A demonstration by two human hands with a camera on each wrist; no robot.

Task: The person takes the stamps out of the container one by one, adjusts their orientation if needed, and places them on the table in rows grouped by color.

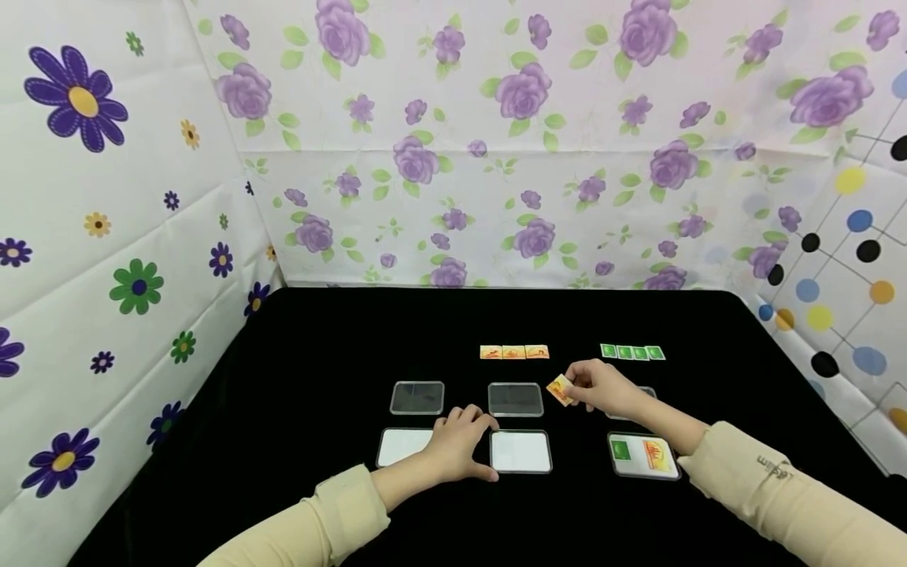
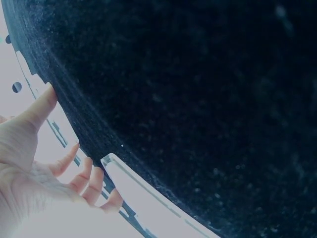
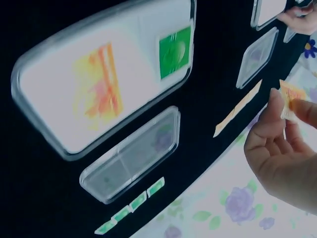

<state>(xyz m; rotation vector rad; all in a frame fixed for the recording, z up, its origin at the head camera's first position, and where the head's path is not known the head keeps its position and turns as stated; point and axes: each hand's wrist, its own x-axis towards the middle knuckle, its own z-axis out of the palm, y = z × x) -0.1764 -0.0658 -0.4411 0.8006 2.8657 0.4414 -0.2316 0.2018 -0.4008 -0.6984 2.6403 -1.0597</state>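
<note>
My right hand [image 1: 602, 387] pinches a small orange picture card [image 1: 559, 389] between thumb and fingertips, above the cloth beside the middle clear lid [image 1: 516, 400]. In the right wrist view the same card [image 3: 293, 99] stands up from the pinch. My left hand [image 1: 457, 447] has its fingers spread, with thumb and index finger by the left edge of the middle white-filled case [image 1: 520, 452]. Part of the left white-filled case [image 1: 402, 446] is hidden behind that hand. At the right, another case [image 1: 645, 456] bears a green card [image 1: 620, 450] and an orange card [image 1: 655, 454] on white.
Orange cards [image 1: 513, 352] lie in a row at the back, with several green cards [image 1: 633, 352] to their right. One clear lid [image 1: 417, 398] lies at left; another [image 1: 646, 391] is partly behind my right hand. Black cloth [image 1: 319, 354] covers the table; patterned sheets [image 1: 453, 197] surround it.
</note>
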